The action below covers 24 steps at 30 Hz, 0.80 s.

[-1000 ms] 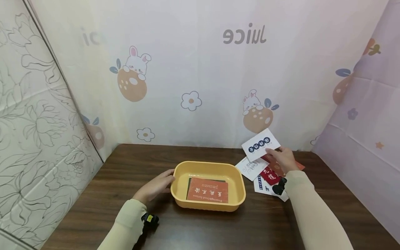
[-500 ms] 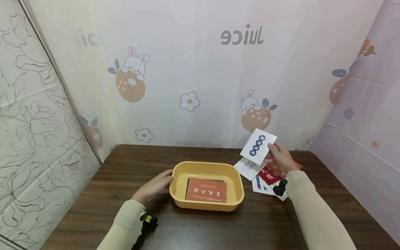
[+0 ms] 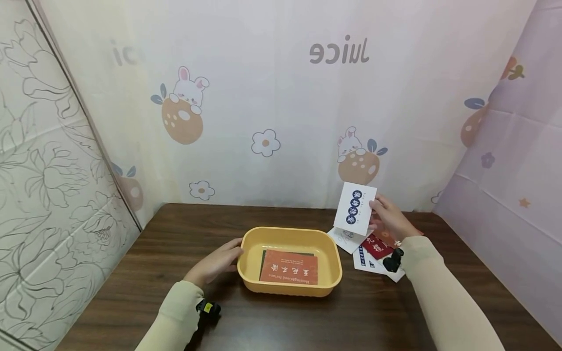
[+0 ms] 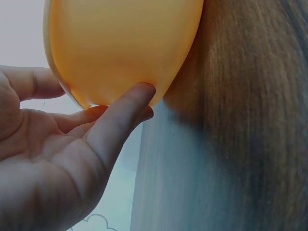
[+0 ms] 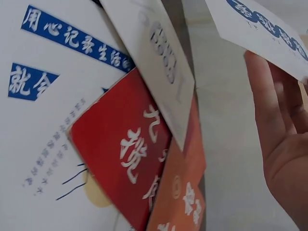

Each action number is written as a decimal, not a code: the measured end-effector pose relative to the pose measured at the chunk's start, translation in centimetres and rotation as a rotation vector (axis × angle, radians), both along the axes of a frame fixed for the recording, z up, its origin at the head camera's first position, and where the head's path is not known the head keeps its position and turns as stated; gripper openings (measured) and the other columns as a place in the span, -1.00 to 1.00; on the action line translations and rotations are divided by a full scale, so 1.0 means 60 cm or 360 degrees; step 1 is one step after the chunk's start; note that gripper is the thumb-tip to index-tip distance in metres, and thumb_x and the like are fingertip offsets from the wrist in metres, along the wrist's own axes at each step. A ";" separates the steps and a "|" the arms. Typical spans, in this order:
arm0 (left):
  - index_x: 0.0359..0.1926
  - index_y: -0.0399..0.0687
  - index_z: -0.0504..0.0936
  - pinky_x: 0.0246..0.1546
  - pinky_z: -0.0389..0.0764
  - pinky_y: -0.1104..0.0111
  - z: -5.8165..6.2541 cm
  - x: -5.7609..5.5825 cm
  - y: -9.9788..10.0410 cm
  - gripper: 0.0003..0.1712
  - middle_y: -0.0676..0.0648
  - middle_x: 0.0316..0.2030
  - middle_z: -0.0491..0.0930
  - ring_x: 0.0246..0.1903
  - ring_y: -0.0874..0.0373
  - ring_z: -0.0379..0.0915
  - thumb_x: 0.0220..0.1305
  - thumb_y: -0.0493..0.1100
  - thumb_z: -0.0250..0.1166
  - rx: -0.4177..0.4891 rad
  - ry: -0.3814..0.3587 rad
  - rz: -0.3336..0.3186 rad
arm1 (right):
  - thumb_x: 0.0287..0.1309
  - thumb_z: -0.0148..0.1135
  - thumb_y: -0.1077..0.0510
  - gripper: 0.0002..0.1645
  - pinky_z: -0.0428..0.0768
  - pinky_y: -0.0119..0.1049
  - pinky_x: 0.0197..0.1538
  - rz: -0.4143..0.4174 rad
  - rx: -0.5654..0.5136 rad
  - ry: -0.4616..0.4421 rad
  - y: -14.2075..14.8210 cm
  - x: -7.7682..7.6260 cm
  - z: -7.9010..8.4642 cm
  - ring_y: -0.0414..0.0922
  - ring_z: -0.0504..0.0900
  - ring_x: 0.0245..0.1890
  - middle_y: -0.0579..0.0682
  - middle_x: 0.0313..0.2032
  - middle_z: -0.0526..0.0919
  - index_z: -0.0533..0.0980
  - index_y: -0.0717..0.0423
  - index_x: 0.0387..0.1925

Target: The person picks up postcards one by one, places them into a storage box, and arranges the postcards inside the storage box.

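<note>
My right hand pinches a white card with blue round characters, tilted up over a pile of cards at the back right. The right wrist view shows the held card above the fingertips. Below it lie a red card, a white lettered card and an orange card. My left hand rests its fairly straight fingers against the left end of a yellow plastic basin. Inside the basin an orange-red card covers most of a dark green card.
The dark wooden table meets a white patterned curtain at the back. Further curtains close in the left and right sides. A white card with blue bands sticks out at the front of the pile.
My right hand has turned the white card to a more upright angle and shifted it slightly left. The left hand stays at the basin, and its contents look the same.
</note>
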<state>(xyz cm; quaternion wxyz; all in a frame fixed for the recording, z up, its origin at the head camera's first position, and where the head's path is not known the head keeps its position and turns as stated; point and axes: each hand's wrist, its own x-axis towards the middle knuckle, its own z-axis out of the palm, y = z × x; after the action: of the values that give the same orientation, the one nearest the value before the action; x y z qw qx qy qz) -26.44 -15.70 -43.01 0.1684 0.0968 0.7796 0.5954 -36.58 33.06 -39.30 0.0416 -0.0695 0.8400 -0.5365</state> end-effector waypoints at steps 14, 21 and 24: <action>0.50 -0.30 0.14 0.14 0.53 -0.05 0.002 0.000 -0.003 -0.39 -0.37 0.40 0.23 0.31 -0.23 0.29 0.54 -0.13 -0.11 -0.0009 0.0003 -0.0020 | 0.51 -0.23 -0.30 -0.21 0.61 0.10 0.07 0.0015 0.0242 0.0143 -0.030 -0.001 0.043 0.22 0.56 0.11 0.31 0.25 0.43 0.08 0.03 0.54; 0.48 -0.30 0.17 0.13 0.53 -0.06 -0.002 -0.001 -0.002 -0.41 -0.36 0.38 0.26 0.29 -0.23 0.31 0.54 -0.14 -0.09 -0.0007 0.0009 -0.0004 | 0.52 -0.14 -0.25 -0.27 0.69 -0.12 -0.15 0.0071 0.0311 0.0219 -0.048 -0.002 0.063 0.08 0.67 -0.15 0.33 0.06 0.55 0.26 0.15 0.45; 0.48 -0.28 0.18 0.13 0.53 -0.05 -0.003 -0.003 -0.001 -0.41 -0.35 0.38 0.27 0.29 -0.21 0.32 0.54 -0.15 -0.08 0.0005 0.0002 0.0000 | 0.49 -0.09 -0.28 -0.25 0.70 -0.16 -0.20 0.0078 0.0340 0.0212 -0.054 0.001 0.070 0.04 0.69 -0.20 0.28 0.02 0.60 0.28 0.11 0.45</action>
<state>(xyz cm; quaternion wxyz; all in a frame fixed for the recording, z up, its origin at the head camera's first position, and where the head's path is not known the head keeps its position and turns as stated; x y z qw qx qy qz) -26.62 -15.74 -43.20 0.1676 0.0974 0.7787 0.5967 -36.54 29.82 -35.09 0.0059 -0.1208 0.8914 -0.4368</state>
